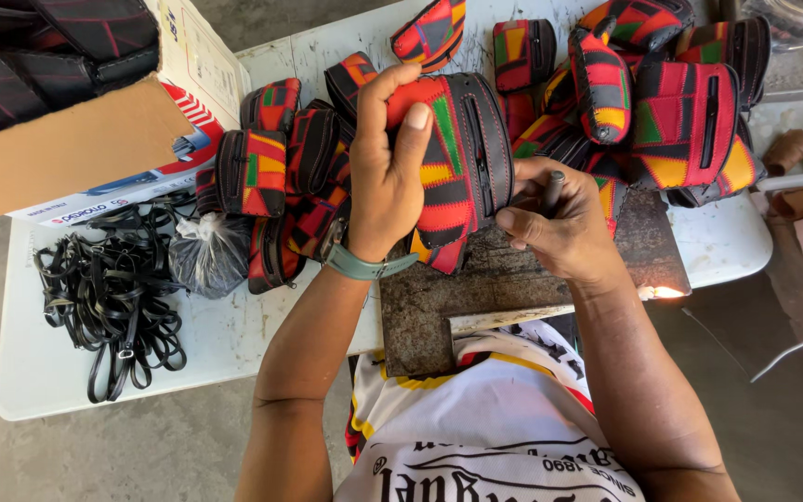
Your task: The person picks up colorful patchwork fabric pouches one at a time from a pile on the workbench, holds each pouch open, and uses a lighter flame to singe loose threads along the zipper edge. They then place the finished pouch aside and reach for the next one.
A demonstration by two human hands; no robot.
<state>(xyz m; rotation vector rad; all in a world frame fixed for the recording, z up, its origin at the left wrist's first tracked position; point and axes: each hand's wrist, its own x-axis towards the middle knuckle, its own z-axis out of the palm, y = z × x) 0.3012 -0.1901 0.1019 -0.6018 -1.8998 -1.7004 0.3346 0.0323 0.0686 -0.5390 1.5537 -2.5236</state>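
Note:
My left hand point(385, 167) grips a patchwork pouch point(462, 158) of red, green, yellow and black with a black zipper band, held upright over a dark worn slab point(476, 293). Against the pouch's lower right edge, my right hand point(559, 223) is closed around a small dark tool point(551, 191). A green band sits on my left wrist.
Several similar patchwork pouches point(276, 172) are piled left and behind point(680, 121) on the white table point(48, 372). A tangle of black straps point(113, 297) and a dark plastic bag point(208, 253) lie at left. An open cardboard box point(58, 149) stands at top left.

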